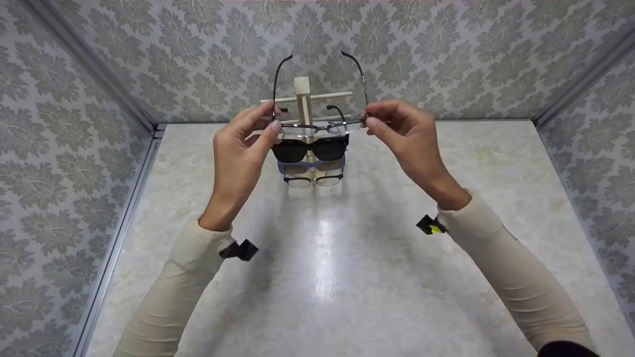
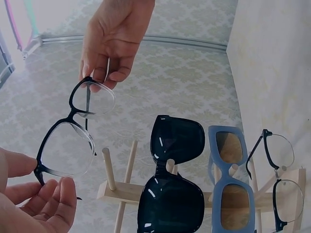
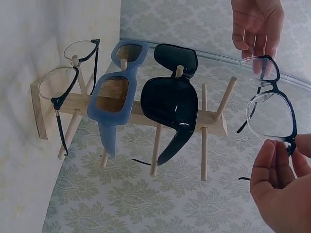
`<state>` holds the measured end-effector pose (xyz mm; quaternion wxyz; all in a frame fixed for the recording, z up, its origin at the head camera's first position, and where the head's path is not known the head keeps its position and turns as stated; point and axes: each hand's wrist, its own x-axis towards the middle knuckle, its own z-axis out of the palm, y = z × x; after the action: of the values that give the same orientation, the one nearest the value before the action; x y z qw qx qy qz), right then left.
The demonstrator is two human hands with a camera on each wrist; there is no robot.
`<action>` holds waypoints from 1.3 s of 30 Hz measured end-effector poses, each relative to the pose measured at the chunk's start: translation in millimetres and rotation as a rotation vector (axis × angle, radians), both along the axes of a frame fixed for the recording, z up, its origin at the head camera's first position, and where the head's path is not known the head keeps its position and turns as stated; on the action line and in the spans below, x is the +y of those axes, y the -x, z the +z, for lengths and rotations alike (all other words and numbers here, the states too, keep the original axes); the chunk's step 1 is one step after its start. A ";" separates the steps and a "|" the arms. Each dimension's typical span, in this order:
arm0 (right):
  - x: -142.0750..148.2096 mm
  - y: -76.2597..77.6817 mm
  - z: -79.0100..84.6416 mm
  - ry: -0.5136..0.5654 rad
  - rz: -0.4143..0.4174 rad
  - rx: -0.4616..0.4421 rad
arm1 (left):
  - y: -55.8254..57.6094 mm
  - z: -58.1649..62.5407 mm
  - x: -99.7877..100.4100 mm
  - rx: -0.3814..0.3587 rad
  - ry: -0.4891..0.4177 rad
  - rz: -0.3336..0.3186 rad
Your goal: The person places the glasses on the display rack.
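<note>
A pair of eyeglasses (image 2: 46,136) with a dark upper frame and clear lenses is held up between both hands, temples spread and pointing away. My left hand (image 1: 243,148) pinches the left hinge corner between thumb and fingers. At the opposite hinge, my right hand (image 1: 409,139) pinches the frame the same way. Just beyond and below stands a wooden glasses rack (image 1: 302,85). It bears black sunglasses (image 2: 171,204), blue-framed sunglasses (image 2: 247,206) and, lowest, half-rim eyeglasses (image 3: 59,101). In both wrist views the held eyeglasses are apart from the rack's top pegs.
The rack stands near the back of a pale marbled table (image 1: 322,297). Patterned wall panels (image 1: 446,59) enclose the back and both sides. Bare pegs (image 3: 226,98) stick out at the rack's top. Small black cameras (image 1: 246,250) are strapped to the sleeves.
</note>
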<state>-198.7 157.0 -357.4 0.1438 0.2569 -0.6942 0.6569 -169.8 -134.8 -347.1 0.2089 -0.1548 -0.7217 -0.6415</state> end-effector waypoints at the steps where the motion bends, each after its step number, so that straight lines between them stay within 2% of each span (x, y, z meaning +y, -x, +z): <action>1: -0.8 0.5 0.0 -0.003 0.001 -0.005 | 0.5 0.0 -1.0 -0.007 0.004 0.001; 11: -8.6 6.7 -0.2 -0.018 0.008 -0.045 | 8.0 0.3 -10.4 -0.102 -0.014 -0.002; 20: -12.9 12.2 -1.4 -0.028 0.019 -0.097 | 15.6 -0.3 -15.7 -0.132 -0.019 -0.002; 27: -16.0 17.6 -0.5 -0.019 0.029 -0.116 | 20.7 1.7 -18.6 -0.184 -0.069 -0.026; 39: -19.0 23.7 -7.7 -0.036 0.035 -0.128 | 27.2 -4.5 -21.6 -0.258 -0.100 -0.032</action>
<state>-222.3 137.9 -365.1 0.0830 0.2291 -0.7089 0.6619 -197.1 -156.4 -351.6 0.1115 -0.0721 -0.7071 -0.6946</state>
